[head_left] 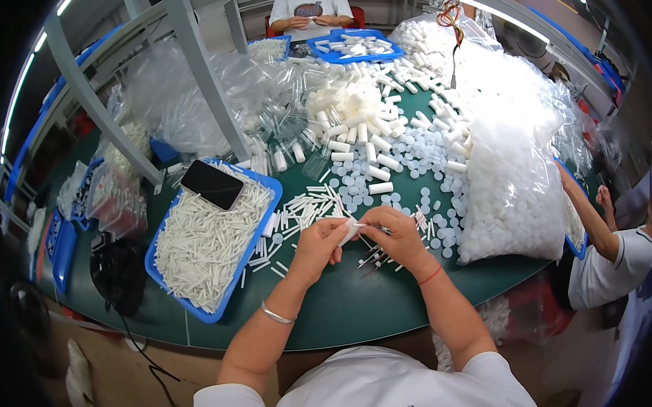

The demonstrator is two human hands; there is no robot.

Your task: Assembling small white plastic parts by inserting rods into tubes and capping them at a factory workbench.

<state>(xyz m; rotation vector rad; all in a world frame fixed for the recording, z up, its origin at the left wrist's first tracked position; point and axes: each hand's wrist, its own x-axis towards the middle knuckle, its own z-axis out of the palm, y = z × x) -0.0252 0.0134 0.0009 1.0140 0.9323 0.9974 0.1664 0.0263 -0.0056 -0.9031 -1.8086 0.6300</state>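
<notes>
In front of me both hands meet over the green table. My left hand (319, 248) is closed around a small white cylinder (349, 232), tilted, partly hidden by the fingers. My right hand (399, 238) pinches at the cylinder's right end; a thin white piece seems to be between its fingertips, too small to make out. Just beyond my hands lie loose white sticks (317, 204) and many pale translucent discs (354, 195). Thin pen-like tools (374, 258) with dark and red parts lie under my right hand.
A blue tray (274, 198) of white sticks, a black phone (212, 184) on top, stands left. White cylinders (359, 116) are heaped beyond. A big clear bag (513, 211) of white pieces stands right. Grey posts (206, 75) rise at left. Co-workers sit far (310, 4) and right (615, 265).
</notes>
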